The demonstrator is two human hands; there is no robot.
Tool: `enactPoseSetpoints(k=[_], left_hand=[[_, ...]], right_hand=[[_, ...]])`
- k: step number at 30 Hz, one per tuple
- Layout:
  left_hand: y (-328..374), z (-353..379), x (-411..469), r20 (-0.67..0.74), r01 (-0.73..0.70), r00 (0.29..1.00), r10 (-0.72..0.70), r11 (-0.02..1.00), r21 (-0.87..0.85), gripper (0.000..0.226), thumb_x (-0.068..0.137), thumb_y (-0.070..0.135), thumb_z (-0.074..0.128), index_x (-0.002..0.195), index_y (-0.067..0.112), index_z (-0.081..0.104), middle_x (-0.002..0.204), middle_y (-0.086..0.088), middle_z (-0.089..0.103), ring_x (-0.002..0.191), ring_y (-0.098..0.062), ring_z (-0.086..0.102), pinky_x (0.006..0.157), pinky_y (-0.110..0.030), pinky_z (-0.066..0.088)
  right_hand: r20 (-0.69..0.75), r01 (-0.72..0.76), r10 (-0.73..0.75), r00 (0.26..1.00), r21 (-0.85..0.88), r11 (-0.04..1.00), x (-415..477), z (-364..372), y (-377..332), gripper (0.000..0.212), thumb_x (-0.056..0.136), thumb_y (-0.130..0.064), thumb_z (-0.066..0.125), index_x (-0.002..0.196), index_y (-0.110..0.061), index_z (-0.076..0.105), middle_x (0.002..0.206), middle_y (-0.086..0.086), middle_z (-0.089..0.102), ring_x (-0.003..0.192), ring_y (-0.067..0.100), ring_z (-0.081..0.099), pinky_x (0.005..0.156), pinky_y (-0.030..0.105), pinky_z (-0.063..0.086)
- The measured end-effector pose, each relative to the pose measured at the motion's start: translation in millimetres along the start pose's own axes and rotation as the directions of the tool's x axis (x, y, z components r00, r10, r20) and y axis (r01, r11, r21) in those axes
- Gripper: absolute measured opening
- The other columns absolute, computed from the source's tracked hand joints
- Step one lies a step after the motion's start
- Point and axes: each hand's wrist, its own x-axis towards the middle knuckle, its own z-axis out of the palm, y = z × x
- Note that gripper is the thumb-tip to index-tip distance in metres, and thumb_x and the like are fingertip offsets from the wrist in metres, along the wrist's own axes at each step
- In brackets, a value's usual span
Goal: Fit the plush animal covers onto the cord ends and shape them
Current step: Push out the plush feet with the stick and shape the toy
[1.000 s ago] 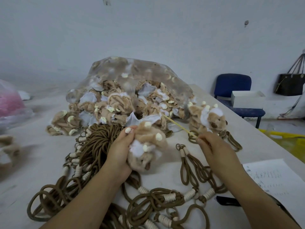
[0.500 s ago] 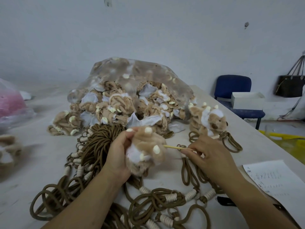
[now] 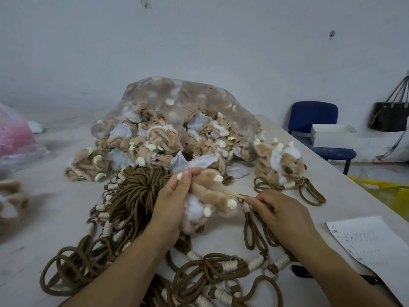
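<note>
Grips the tan plush animal cover [image 3: 210,196] in the left fingers [image 3: 183,179]. Pinches a thin stick [image 3: 234,194] in the right fingers [image 3: 257,200], tip touching the cover.

**Cam setup: 1 head view**

We log 1 cam, head-worn, wide-angle, facing fwd & down. Close range: left hand [image 3: 169,204] & right hand [image 3: 282,210] mid-frame over table [image 3: 55,207]. Far wall [image 3: 199,52] fills upper frame.

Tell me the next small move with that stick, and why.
Probably push the wooden stick deeper into the plush cover to poke its shape out. The right hand pinches the stick with its tip right at the cover's fur, and the left hand grips the cover, which looks bunched and crumpled.
</note>
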Motion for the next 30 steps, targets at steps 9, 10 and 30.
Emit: enactPoseSetpoints(k=[9,10,30], left_hand=[[-2,10,-9,0.091,0.089,0.991,-0.098,0.991,0.095,0.042,0.081,0.058,0.049,0.093,0.028,0.077,0.097,-0.006,0.076,0.095,-0.019,0.072,0.077,-0.024,0.055],[-2,11,-10,0.103,0.091,0.990,-0.101,0.991,0.102,0.045,0.081,0.060,0.046,0.092,0.030,0.077,0.095,-0.006,0.076,0.093,-0.018,0.072,0.075,-0.021,0.055],[-20,13,-11,-0.034,-0.047,0.998,0.058,0.963,0.267,0.059,0.082,0.064,0.041,0.088,0.012,0.066,0.080,-0.011,0.067,0.074,-0.016,0.062,0.067,-0.028,0.052]], right_hand=[[0.031,-0.075,0.069,0.997,0.267,0.961,-3,4,-4,0.053,0.070,-0.075,0.037,0.066,-0.027,0.059,0.069,-0.011,0.060,0.066,0.005,0.055,0.056,0.021,0.040],[0.047,-0.084,0.073,0.996,0.299,0.950,-3,4,-5,0.053,0.069,-0.075,0.037,0.065,-0.026,0.058,0.069,-0.011,0.060,0.063,0.005,0.054,0.057,0.022,0.040],[0.118,-0.121,0.081,0.990,0.387,0.914,-1,9,-8,0.037,0.092,-0.038,0.052,0.057,-0.029,0.047,0.052,-0.013,0.051,0.050,-0.001,0.046,0.053,0.014,0.037]])
